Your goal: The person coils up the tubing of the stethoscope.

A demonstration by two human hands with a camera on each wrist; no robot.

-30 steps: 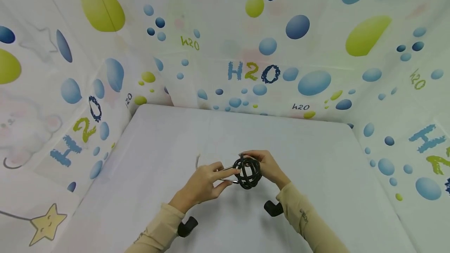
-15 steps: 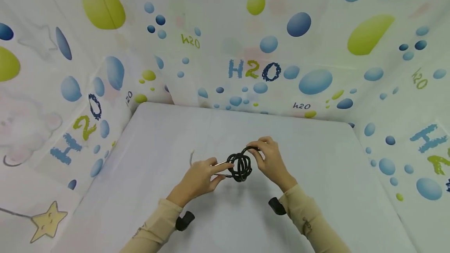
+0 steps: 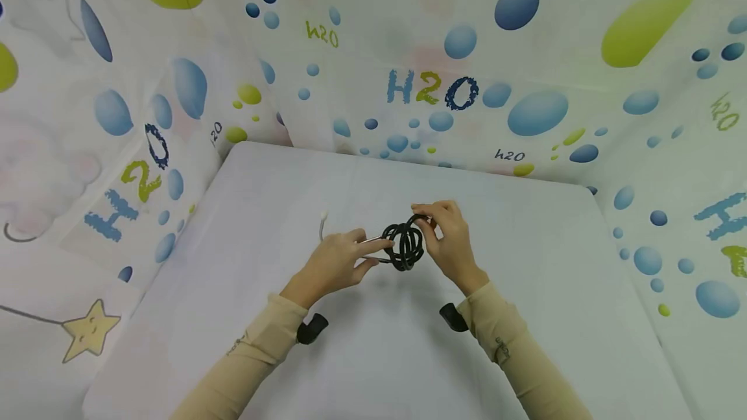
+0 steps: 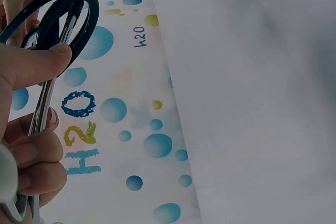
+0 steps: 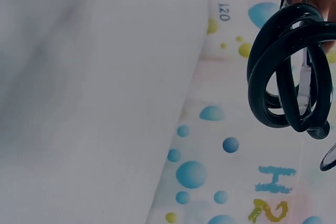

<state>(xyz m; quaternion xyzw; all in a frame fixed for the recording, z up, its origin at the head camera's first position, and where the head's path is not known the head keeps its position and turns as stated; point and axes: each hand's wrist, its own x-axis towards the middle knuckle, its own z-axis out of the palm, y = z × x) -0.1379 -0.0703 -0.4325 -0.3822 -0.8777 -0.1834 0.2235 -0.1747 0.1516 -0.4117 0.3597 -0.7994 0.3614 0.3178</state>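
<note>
A stethoscope with black tubing [image 3: 403, 248] wound into a knotted coil is held above the white table. My left hand [image 3: 329, 263] pinches its metal ear tubes [image 4: 46, 100] between thumb and fingers, at the coil's left. A pale ear tip [image 3: 323, 216] sticks up behind that hand. My right hand [image 3: 454, 245] pinches a length of the black tubing at the coil's upper right. In the right wrist view, the coil [image 5: 257, 90] hangs in loops around the metal part, and a round rim [image 5: 328, 162] shows partly at the frame's edge.
The white table [image 3: 525, 290] spreads under both hands. Behind it and at the sides hang white sheets [image 3: 373, 37] printed with blue and green drops. Black wrist mounts [image 3: 312, 329] sit at both sleeves.
My right hand has drawn a piece of tubing out to the coil's upper right, then come back a little nearer. The left hand keeps its grip. The head view has tilted down.
</note>
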